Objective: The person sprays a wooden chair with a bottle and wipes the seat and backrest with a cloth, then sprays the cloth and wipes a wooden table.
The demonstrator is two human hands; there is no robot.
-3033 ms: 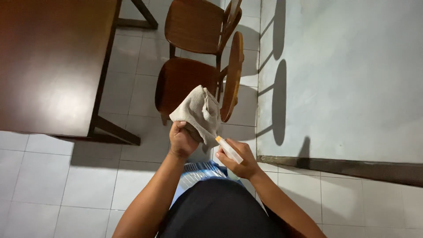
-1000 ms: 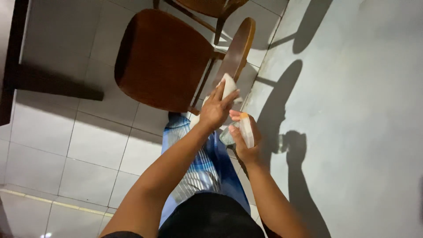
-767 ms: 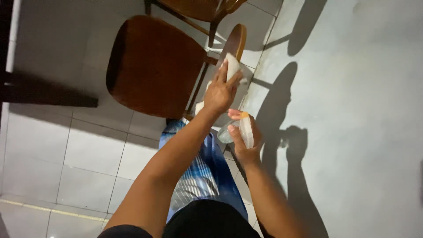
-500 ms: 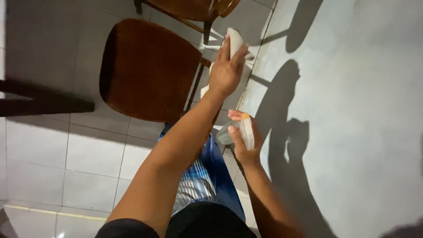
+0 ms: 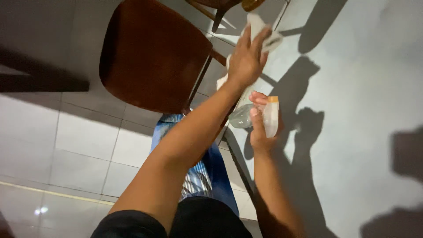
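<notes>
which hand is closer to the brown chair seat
Left. The left hand presses a pale cloth just right of the chair seat, over its backrest. The right hand holds a spray bottle lower down, farther from the seat.

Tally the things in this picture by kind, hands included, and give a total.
Hands: 2, left hand and right hand
Cloth: 1
Spray bottle: 1
Chairs: 2, near chair and far chair
Total: 6
</notes>
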